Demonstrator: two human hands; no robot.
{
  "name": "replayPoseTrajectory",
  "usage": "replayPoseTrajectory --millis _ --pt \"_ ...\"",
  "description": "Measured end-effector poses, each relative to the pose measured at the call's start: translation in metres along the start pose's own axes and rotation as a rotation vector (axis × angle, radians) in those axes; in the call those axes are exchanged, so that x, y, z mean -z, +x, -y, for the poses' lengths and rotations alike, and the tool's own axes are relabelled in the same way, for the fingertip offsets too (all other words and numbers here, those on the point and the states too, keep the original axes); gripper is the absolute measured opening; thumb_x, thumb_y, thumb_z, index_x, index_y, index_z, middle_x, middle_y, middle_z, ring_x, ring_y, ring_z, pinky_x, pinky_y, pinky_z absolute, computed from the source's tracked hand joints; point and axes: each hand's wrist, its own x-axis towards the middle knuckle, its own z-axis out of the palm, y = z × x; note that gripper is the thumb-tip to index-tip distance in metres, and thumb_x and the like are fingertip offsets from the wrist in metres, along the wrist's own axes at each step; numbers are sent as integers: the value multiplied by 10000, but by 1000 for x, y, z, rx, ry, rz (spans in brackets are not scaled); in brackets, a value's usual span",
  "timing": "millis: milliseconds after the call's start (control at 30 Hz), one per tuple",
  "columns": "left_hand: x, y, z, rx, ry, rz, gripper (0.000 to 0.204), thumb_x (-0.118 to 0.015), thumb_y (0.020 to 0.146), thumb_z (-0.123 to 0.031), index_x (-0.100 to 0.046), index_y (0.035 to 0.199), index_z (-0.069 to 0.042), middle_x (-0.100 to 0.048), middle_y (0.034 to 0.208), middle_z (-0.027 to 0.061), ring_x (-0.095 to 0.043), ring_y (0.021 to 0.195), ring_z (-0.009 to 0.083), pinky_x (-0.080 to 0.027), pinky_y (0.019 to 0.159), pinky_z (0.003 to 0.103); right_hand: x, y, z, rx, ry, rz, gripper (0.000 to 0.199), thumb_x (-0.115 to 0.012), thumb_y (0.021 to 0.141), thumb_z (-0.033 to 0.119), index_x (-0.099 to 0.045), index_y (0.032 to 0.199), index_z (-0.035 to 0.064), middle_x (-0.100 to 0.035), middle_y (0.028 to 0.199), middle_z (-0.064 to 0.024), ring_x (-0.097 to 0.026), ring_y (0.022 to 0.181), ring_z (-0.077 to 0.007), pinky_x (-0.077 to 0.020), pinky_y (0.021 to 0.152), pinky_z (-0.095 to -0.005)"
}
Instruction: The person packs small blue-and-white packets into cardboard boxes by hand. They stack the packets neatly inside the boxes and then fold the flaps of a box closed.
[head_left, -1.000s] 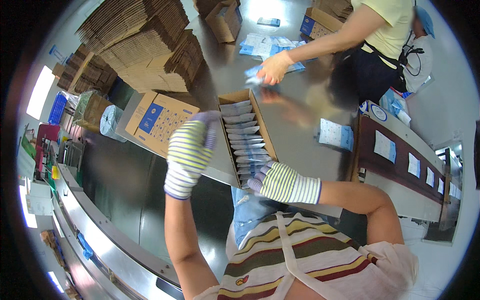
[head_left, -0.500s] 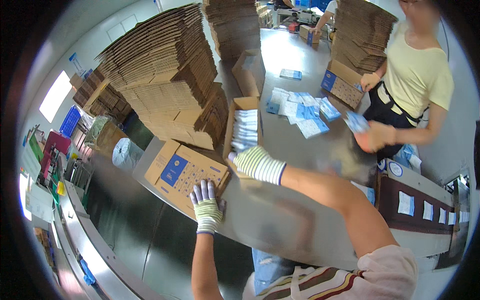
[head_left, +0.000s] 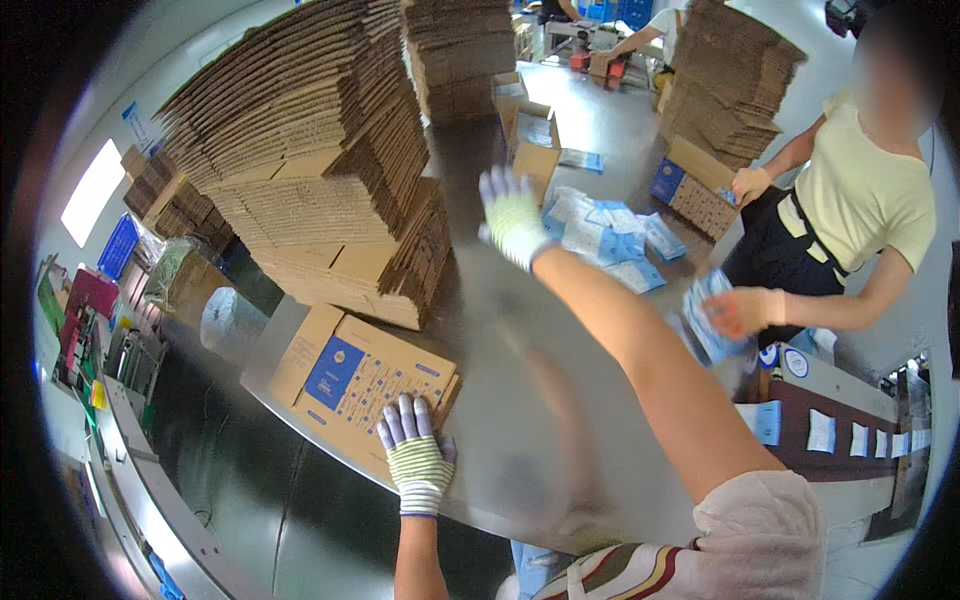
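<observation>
My spread left hand (head_left: pixel 415 460) is on a still-flat carton (head_left: pixel 352 385), my spread right hand (head_left: pixel 516 220) near a packet-loaded box (head_left: pixel 540 160).

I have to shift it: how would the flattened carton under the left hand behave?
The flattened carton is probably stiff cardboard, bending mainly at its crease. Its thin edge suggests little weight. Lying flat on the shiny metal table, it would likely slide, not tip.

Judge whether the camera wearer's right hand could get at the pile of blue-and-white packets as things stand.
Probably yes: the right hand looks open and empty, just left of the pile of packets, and nothing visible stands between them.
</observation>
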Motion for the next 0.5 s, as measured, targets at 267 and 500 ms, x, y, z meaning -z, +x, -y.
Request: replayPoseTrajectory --millis 267,500 --pt "19 58 -18 11 -17 111 696 -643 741 -337 -362 1338 -117 -459 1170 188 -433 1115 370 -375 912 494 -14 -299 21 67 414 176 602 -438 885 444 -394 1321 32 -339 1400 -177 -260 1325 -323 -162 1106 -463" --pt "29 76 -43 74 63 274 458 -655 764 -293 -494 1187 -224 -434 1226 202 -466 1081 425 -432 835 574 36 -418 23 142 476 234 556 -442 889 420 -432 1303 49 -373 1378 -186 -323 1300 -320 -209 1091 -472"
